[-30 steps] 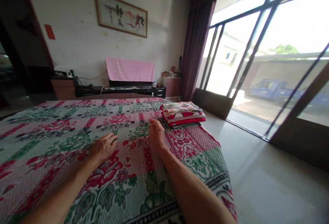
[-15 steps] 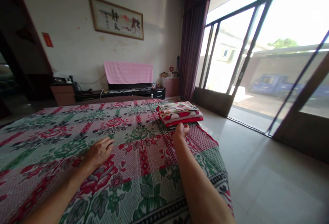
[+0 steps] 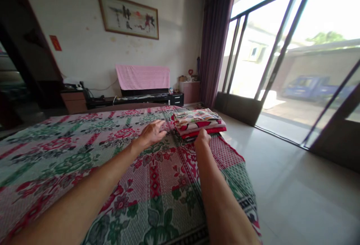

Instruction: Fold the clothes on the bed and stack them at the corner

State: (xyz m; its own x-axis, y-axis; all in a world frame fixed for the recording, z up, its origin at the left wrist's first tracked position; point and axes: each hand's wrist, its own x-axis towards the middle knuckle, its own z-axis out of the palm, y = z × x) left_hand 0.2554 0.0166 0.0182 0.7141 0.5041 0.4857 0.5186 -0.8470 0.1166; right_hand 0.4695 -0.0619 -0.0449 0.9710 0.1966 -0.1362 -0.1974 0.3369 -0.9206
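Folded floral cloth stack [image 3: 199, 122] flat at floral bedspread [image 3: 84, 155] far corner.

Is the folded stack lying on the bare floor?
No, the folded stack lies on the floral blanket, right by the right hand.

Floral cover [image 3: 84, 151]: red, green and white, spread flat across the near and left field.
Stack of folded cloths [image 3: 198, 122]: on the cover's far right corner, red layers at the bottom.
Left hand [image 3: 152, 133]: fingers extended, just left of the stack.
Right hand [image 3: 201, 138]: at the stack's near edge, touching it; grip unclear.
Far wall: framed picture [image 3: 128, 15]; below it a pink cloth [image 3: 143, 77] draped over a low dark cabinet [image 3: 146, 99].
Right: purple curtain [image 3: 215, 38], glass doors [image 3: 281, 50], pale floor [image 3: 295, 185].
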